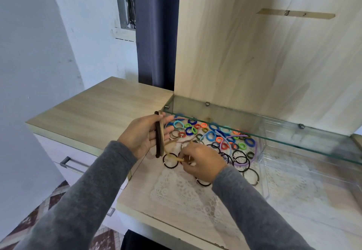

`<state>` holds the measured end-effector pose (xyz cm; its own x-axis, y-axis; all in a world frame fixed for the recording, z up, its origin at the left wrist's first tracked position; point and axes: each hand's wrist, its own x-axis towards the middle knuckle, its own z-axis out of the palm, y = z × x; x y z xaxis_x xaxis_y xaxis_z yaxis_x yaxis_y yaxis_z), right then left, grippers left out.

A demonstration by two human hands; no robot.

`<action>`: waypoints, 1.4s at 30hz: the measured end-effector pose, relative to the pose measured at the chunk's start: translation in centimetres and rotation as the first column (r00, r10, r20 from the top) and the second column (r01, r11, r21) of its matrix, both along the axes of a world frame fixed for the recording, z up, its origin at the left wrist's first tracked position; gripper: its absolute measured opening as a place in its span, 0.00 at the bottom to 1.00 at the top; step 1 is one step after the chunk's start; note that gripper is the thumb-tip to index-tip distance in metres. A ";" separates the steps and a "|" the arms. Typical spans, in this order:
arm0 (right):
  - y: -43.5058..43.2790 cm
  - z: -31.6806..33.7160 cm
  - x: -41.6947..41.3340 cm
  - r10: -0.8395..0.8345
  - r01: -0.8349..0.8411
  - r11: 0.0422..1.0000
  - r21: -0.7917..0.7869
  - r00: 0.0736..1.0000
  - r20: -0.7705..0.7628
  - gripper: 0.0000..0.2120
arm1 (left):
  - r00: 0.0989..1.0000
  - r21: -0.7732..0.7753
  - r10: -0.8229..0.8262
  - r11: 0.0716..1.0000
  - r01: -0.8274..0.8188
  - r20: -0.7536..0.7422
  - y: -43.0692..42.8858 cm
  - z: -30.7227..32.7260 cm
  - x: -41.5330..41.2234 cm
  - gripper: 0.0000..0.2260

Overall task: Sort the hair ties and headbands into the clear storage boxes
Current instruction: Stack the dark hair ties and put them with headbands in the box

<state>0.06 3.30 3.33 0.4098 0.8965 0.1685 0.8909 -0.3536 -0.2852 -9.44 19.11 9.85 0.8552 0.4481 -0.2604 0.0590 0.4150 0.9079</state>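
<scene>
Two hands at work over a tabletop (137, 191) strewn with hair accessories. The left hand (143, 135), at centre left of the frame, grips two wide headbands (159, 138), one dark brown and one tan, held side by side and roughly upright above the tabletop's left edge. The right hand (202, 161), just below centre, has its fingers curled and pinches one thin translucent amber headband (174, 157), which arcs to the left toward the bottom ends of the wide pair.

Behind and to the right of both hands lies a loose pile of small fabric hair ties (213, 133) in blue, green, orange, turquoise and red, too many and too overlapped to count. In front of them, black elastic hair ties (170, 168) lie in larger rings; about eight are visible, some partly hidden by the right hand. At least three more thin plastic headbands (238, 136), in lilac, blue and pink, are tangled through the pile.

The pile rests partly on one white lace doily (182, 189). One clear plastic storage box (305, 171) stands at right, beside the pile, under one glass shelf (293, 134) that crosses the frame. No hair tie or headband can be seen in the box. Both arms are in grey sleeves
</scene>
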 end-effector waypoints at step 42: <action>1.2 7.2 0.4 0.047 0.428 0.812 0.396 0.628 -0.776 0.09 | 0.994 0.001 -0.080 0.997 0.080 0.071 -3.5 0.3 2.2 0.11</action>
